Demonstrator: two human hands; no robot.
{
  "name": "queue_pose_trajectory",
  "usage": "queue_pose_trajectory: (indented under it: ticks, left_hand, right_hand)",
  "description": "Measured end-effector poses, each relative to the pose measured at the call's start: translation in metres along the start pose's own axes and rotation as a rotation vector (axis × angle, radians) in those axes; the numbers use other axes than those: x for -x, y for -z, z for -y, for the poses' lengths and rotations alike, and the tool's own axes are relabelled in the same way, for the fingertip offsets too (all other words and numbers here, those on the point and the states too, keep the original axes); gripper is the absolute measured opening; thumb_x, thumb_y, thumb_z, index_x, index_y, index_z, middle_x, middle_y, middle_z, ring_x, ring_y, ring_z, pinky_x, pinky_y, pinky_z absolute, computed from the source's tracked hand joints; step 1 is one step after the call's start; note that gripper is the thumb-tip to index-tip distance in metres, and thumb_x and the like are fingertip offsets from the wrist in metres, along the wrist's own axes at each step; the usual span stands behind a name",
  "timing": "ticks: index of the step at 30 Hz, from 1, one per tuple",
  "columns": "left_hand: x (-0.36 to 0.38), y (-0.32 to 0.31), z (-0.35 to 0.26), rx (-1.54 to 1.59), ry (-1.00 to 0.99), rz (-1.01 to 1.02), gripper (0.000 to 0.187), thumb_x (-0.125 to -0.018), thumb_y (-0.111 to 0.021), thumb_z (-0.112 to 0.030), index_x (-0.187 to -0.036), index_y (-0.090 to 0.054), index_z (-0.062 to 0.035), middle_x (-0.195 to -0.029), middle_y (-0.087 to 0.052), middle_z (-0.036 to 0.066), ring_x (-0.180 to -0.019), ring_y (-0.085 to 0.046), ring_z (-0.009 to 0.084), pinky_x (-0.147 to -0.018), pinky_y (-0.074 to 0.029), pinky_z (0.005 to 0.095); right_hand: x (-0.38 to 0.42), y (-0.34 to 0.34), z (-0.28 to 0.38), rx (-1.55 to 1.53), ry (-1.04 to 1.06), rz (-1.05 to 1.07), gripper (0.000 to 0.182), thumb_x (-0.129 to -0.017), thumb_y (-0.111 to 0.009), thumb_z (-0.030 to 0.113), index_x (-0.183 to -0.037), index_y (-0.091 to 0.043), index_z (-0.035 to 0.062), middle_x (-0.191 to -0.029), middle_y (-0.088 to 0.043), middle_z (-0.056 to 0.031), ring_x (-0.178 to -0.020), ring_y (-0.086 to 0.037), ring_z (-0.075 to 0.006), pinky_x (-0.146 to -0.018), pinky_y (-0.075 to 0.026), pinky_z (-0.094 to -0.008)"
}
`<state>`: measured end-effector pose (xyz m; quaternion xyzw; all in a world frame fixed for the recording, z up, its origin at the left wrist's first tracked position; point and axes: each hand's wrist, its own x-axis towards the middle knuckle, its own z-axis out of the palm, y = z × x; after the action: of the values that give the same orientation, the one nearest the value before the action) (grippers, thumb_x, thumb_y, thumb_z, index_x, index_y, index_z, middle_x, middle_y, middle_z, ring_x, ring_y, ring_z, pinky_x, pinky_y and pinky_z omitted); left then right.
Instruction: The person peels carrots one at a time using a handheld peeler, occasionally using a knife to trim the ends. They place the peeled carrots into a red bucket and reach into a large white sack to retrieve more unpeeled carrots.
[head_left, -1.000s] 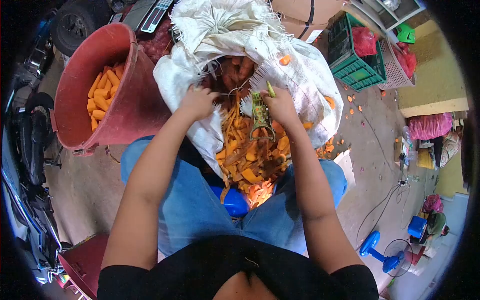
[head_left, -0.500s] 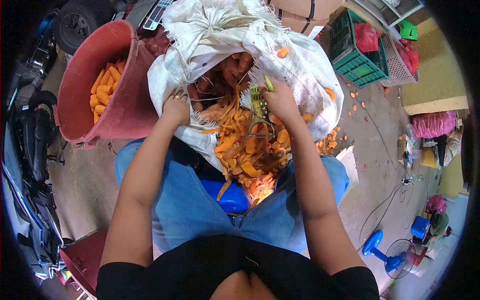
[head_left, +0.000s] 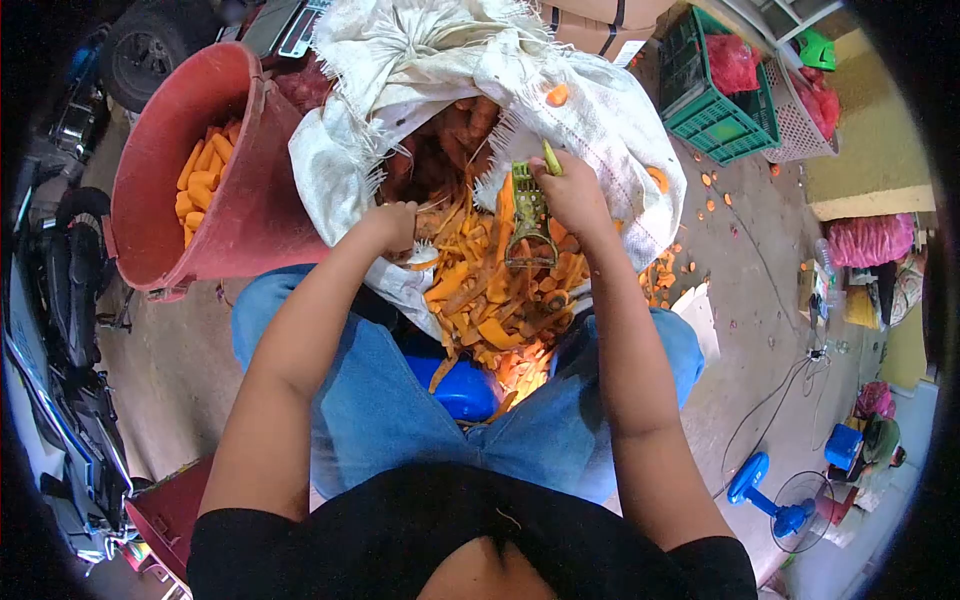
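My right hand (head_left: 573, 195) is closed round a green peeler (head_left: 530, 212), whose wide frame hangs over a heap of orange carrot peelings (head_left: 490, 285). My left hand (head_left: 393, 228) is curled at the near left edge of the sack's mouth. Its fingertips are turned away, and I cannot make out what they hold. A white woven sack (head_left: 610, 120) with frayed edges lies spread out before my knees. Unpeeled, soil-covered carrots (head_left: 468, 138) show inside its opening. The peelings lie on the sack's front and spill down between my legs.
On the left, a tilted red bucket (head_left: 270, 175) holds peeled carrots (head_left: 205, 180). A blue container (head_left: 455, 388) is between my knees. Far right stand a green crate (head_left: 725, 130) and a blue fan (head_left: 795, 515). Carrot scraps (head_left: 660, 280) litter the floor. A motorbike (head_left: 80, 400) stands left.
My left hand has left the sack's left side, moving right to the opening, and its spread fingers have curled. My right hand with the peeler has shifted slightly right.
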<state>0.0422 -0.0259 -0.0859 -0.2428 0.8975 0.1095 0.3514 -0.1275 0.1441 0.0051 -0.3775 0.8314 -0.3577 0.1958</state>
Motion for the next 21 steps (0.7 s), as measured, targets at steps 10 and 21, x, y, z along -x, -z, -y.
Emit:
queue_pose_trajectory:
  ticks: [10, 21]
  left_hand:
    - [-0.024, -0.008, 0.005, 0.104, 0.031, -0.026, 0.047, -0.066, -0.057, -0.027, -0.099, -0.047, 0.0046, -0.098, -0.054, 0.019, -0.091, -0.053, 0.0294, -0.076, -0.043, 0.0368]
    - [0.053, 0.099, 0.029, 0.42, -0.485, -0.265, 0.056, -0.051, -0.07, -0.025, -0.099, -0.054, -0.0018, -0.09, -0.058, 0.013, -0.083, -0.055, 0.022, -0.076, -0.042, 0.0293]
  right_hand:
    - [0.0, 0.006, -0.007, 0.079, -0.05, -0.01, 0.024, -0.074, -0.047, 0.025, -0.082, -0.053, 0.0028, -0.078, -0.054, -0.0211, -0.077, -0.05, -0.0375, -0.068, -0.04, -0.041]
    - [-0.002, 0.013, -0.01, 0.122, -0.066, -0.054, 0.025, -0.075, -0.048, 0.027, -0.084, -0.054, 0.0055, -0.075, -0.056, -0.018, -0.072, -0.053, -0.0338, -0.064, -0.041, -0.0395]
